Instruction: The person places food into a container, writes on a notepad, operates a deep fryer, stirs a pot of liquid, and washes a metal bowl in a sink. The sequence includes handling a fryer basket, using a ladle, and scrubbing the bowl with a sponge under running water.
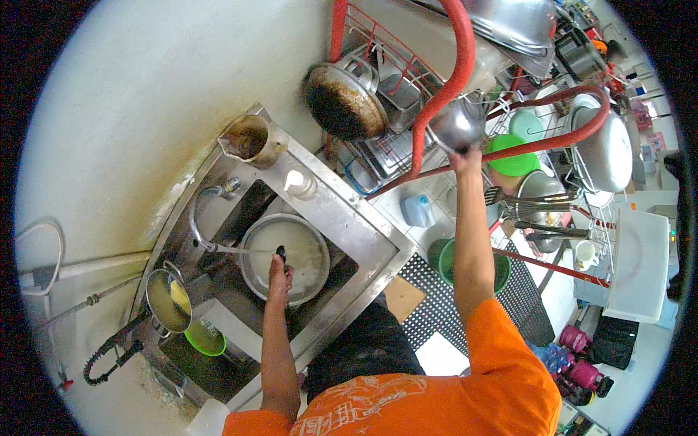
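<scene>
My left hand (280, 280) is above a large round metal pot (248, 272) in the sink, gripping a small dark utensil (281, 252) whose far end I cannot make out. Water runs from the curved tap (196, 223) towards the pot, which holds cloudy liquid. Out to the right, my right hand (466, 162) grips the near edge of a shiny metal bowl (459, 124) at the red-framed dish rack (420, 136). The hand's fingers are partly hidden by the bowl and blurred.
A stained jug (248, 139) and a white-capped bottle (300, 183) stand on the sink's steel rim (349, 218). Left of the pot are a metal pan (163, 305) with a yellow item and a green bowl (204, 338). A green bucket (447, 261) stands on the floor below my right arm.
</scene>
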Demonstrator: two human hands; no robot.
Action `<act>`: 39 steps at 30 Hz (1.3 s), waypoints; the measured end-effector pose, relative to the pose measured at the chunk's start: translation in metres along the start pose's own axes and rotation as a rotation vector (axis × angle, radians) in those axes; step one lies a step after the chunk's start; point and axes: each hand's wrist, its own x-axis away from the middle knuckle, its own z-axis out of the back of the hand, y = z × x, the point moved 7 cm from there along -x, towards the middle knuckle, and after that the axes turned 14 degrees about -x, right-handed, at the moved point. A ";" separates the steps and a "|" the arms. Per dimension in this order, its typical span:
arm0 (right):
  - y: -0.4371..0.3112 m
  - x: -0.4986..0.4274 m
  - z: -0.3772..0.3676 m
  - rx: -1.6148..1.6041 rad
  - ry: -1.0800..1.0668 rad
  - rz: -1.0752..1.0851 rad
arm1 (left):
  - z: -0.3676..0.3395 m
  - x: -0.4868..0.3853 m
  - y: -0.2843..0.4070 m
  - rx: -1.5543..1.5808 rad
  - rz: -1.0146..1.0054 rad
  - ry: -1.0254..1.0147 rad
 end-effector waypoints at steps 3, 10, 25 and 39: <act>0.037 -0.061 0.010 -0.077 0.140 -0.004 | -0.044 0.049 0.054 0.060 -0.161 -0.063; 0.036 0.014 0.016 0.554 0.193 0.216 | -0.102 0.109 0.138 0.125 -0.514 -0.177; -0.006 0.374 -0.105 0.932 -0.372 0.082 | -0.267 0.288 0.280 -0.451 -1.447 -0.365; -0.290 0.205 -0.543 0.933 -0.431 2.004 | -0.215 0.245 0.249 -0.445 -1.230 0.514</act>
